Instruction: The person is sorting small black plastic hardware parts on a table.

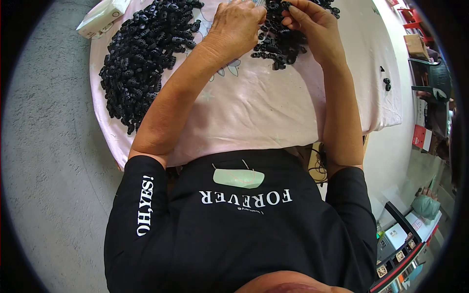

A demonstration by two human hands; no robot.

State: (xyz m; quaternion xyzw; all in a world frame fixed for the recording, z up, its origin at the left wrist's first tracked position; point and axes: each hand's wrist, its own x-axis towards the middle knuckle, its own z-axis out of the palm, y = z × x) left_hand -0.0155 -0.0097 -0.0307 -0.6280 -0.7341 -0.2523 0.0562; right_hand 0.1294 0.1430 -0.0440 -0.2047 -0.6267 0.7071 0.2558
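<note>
Many small black plastic pieces, shaped like cord locks, lie on a pale pink cloth-covered table [254, 115]. The larger heap [139, 63] spreads to the left of my left arm. A smaller pile [283, 46] sits between and below my hands. My right hand [320, 31] pinches one black cord lock [286, 5] between thumb and fingertips, at the picture's top edge. Close beside it, my left hand [237, 27] is closed with its fingers curled over the small pile's edge. What those fingers hold, if anything, is hidden.
A white packet [102, 17] lies at the table's far left edge. A few loose black pieces [387, 84] rest near the right edge. Beyond the table on the right are a dark green chair [437, 80], a cardboard box [416, 46] and a red-and-white box [421, 137].
</note>
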